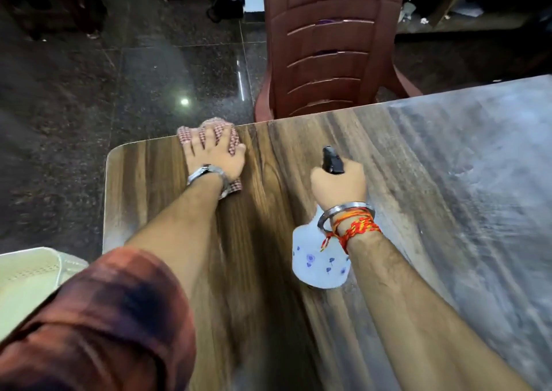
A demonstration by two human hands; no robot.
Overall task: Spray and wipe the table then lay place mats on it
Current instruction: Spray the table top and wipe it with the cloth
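A wood-grain table (268,241) fills the lower middle of the head view. My left hand (216,154) lies flat, fingers spread, pressing a red-and-white checked cloth (186,134) against the table's far edge near its left corner. My right hand (339,181) grips a spray bottle (316,265) by its black trigger head, nozzle pointing away from me. The bottle's pale body with small blue flowers shows below my wrist, just above the tabletop. The table's right part looks grey and streaked. No place mats are in sight.
A brown plastic chair (325,50) stands pushed against the table's far edge. Dark polished floor tiles (149,77) stretch left and beyond. A pale cream chair or surface (27,274) sits at the lower left, beside the table's left edge.
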